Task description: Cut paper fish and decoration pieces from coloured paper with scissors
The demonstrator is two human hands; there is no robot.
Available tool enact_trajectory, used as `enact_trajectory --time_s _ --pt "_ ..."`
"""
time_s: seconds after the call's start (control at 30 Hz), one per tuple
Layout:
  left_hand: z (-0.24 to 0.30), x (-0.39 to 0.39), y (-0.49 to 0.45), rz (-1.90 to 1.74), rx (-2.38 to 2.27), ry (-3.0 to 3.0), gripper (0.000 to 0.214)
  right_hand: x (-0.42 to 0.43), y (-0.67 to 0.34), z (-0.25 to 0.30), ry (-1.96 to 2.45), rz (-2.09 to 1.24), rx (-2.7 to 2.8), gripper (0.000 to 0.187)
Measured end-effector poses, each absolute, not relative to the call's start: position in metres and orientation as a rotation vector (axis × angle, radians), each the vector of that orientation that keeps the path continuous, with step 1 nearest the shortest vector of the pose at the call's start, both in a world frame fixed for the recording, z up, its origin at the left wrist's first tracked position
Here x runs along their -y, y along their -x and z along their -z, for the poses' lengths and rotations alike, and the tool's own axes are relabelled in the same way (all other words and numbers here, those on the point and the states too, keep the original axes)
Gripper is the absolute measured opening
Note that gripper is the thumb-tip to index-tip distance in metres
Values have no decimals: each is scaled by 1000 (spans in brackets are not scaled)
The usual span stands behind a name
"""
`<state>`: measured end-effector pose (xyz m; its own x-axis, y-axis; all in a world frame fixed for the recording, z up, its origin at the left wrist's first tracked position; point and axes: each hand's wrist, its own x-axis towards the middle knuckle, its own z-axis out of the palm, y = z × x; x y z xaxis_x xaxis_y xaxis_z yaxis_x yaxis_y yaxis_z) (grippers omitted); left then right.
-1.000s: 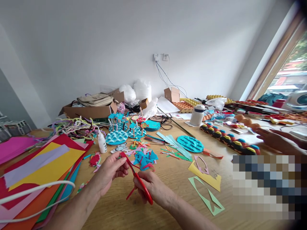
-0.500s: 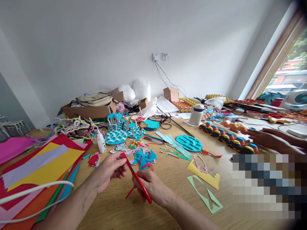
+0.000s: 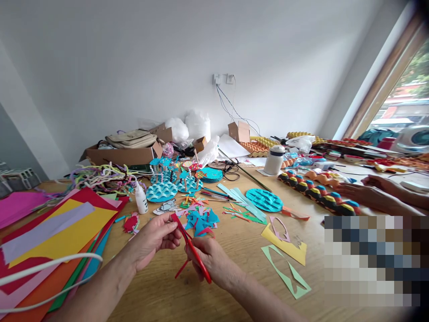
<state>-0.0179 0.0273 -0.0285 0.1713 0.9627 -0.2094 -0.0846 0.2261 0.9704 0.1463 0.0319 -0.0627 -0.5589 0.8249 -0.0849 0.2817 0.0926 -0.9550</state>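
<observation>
My left hand (image 3: 161, 235) is pinching red paper (image 3: 174, 218); my right hand (image 3: 212, 256) is gripping red-handled scissors (image 3: 200, 263). I'm risking a nicked finger if they're slipping.

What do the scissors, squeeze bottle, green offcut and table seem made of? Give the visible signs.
Scissors: smooth, seemingly glossy red handles suggest plastic; thin, dark blades, probably metal.
Squeeze bottle: smooth white body, likely plastic.
Green offcut: matt, flat, clean-edged; paper or thin card.
Table: streaky grain, slight sheen; wood or wood-look laminate.
</observation>
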Motion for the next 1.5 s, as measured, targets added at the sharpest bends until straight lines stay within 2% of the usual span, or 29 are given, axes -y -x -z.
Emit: enact_trajectory --time_s 0.67,1.23,1.5 --pt "27 -25 11 -990 -1138 -1005 16 -32 -146 65 1087 -1337 1966 30" --pt "29 -26 13 -995 -1129 -1002 17 -36 -145 73 1141 -989 2120 34" --pt "29 -24 14 -952 -1148 -1004 18 -33 -146 66 1139 -1000 2141 33"
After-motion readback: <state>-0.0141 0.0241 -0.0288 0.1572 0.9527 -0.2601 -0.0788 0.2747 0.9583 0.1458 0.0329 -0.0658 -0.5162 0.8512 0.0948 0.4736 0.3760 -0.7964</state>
